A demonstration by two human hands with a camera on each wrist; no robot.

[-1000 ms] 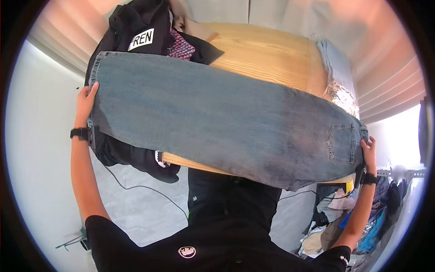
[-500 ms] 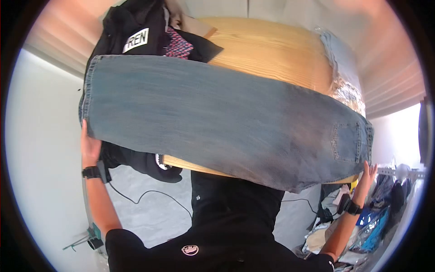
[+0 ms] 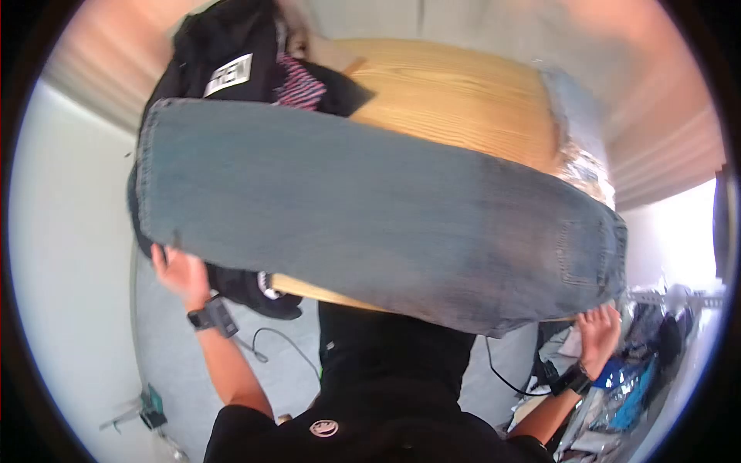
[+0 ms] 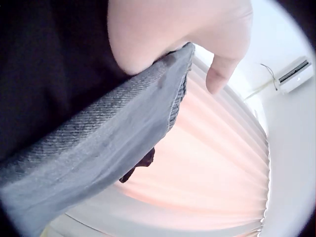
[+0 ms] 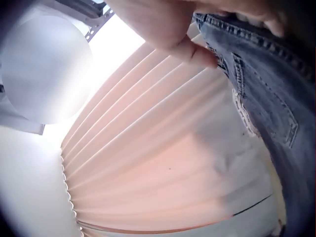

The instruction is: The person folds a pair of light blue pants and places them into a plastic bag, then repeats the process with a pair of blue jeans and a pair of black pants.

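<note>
A pair of blue jeans (image 3: 332, 193), folded lengthwise, stretches across the wooden table (image 3: 455, 92), leg hem at left and waist at right. My left hand (image 3: 184, 274) is at the near corner of the hem, its thumb spread away from the cloth. In the left wrist view, the hem (image 4: 123, 108) passes below this hand, which hides part of the corner. At the near waist corner, my right hand (image 3: 599, 338) has its fingers curled at the edge. The right wrist view shows the thumb (image 5: 200, 55) against the waistband and fingertips on its other side.
Dark clothing (image 3: 224, 46) with a white lettered label is heaped at the table's far left. A clear plastic bag (image 3: 583, 147) with pale blue cloth lies at the far right. Bagged garments (image 3: 633, 386) stand below on the right. A cable (image 3: 270, 339) hangs near my left forearm.
Both hands have slid toward my body along the ends of the jeans, reaching the near corners. The jeans stay spread across the table, shifted only slightly.
</note>
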